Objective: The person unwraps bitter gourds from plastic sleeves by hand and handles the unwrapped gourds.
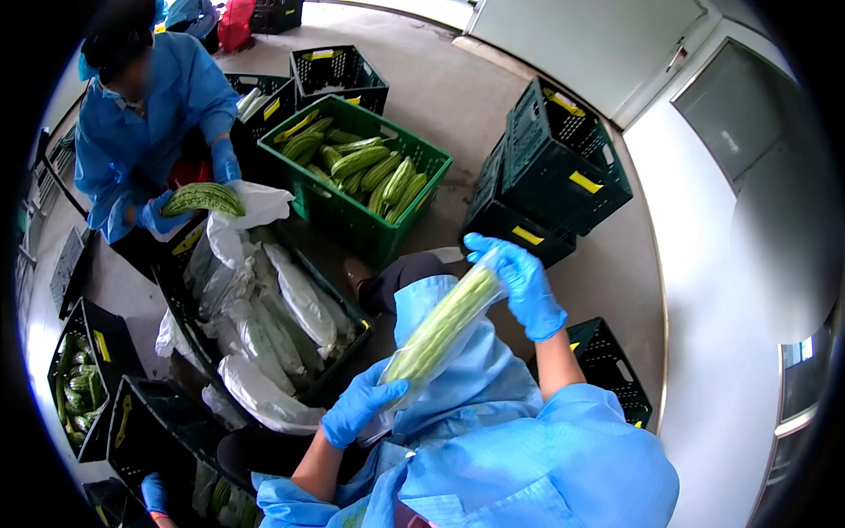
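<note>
Bagged gourds (299,295) are held in a large dark crate (345,363), to the left of the wearer's blue-clad lap (488,378); beyond it, loose gourds (361,160) are heaped in a green crate (339,209). Above the lap, one film-wrapped gourd (444,324) is slanted, its long axis running from lower left to upper right. Its lower end is clasped by the blue-gloved left hand (361,407); its upper end is touched by the right hand (524,289), likewise gloved, but whether that hand is closed there cannot be told. The film-wrapped gourd is thus spanned between both hands, neither nearer, while the dark crate is closer to the left hand.
</note>
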`<state>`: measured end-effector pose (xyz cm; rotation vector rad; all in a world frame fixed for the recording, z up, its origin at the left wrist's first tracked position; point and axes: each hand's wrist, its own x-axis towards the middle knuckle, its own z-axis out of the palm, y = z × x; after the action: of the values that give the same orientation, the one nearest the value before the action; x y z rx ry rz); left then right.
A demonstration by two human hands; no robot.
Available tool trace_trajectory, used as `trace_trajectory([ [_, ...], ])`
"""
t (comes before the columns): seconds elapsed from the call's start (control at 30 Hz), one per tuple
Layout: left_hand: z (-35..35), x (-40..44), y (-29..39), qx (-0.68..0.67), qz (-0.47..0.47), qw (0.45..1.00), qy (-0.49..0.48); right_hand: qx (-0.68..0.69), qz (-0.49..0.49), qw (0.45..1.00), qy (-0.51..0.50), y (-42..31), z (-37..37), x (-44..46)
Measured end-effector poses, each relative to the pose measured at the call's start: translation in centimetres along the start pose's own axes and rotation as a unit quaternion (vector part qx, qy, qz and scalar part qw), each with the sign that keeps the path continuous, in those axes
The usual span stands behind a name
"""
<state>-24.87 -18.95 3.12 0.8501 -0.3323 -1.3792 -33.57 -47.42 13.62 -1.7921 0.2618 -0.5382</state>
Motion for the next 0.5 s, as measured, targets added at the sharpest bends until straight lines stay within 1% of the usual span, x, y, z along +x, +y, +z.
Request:
trace_trajectory([
  [0.03,0.3,0.0,-0.5,-0.014,0.011,1.0,0.003,0.037,0.031,0.999,0.008,-0.6,-0.4,-0.2],
  [0.13,0.9,0.4,-1.5,-0.065,-0.004,0.998,0.008,0.008,0.047,0.999,0.003,-1.0,-1.8,-0.6],
  [0.23,1.3,0.4,-1.9,-0.025,0.013,0.999,0.034,-0.013,0.099,0.995,0.021,0.2,-2.6,-1.2],
  [0.27,1.1,0.5,-2.3,0.026,0.016,0.998,0.047,-0.014,0.122,0.992,0.023,0.5,-2.8,-1.4],
  [0.33,0.5,0.7,-3.2,0.127,0.02,0.989,0.074,0.002,0.133,0.991,0.022,2.6,-3.8,-1.8],
  [0.4,0.5,0.0,-2.4,0.224,-0.014,0.968,0.11,0.008,0.149,0.988,0.041,5.3,-5.1,-2.4],
  [0.43,0.5,-0.4,-2.1,0.272,-0.032,0.954,0.125,0.01,0.187,0.98,0.069,5.5,-5.2,-2.3],
  [0.5,-0.6,-0.9,-2.8,0.242,-0.026,0.962,0.127,0.105,0.192,0.973,0.079,6.9,-6.6,-2.3],
])
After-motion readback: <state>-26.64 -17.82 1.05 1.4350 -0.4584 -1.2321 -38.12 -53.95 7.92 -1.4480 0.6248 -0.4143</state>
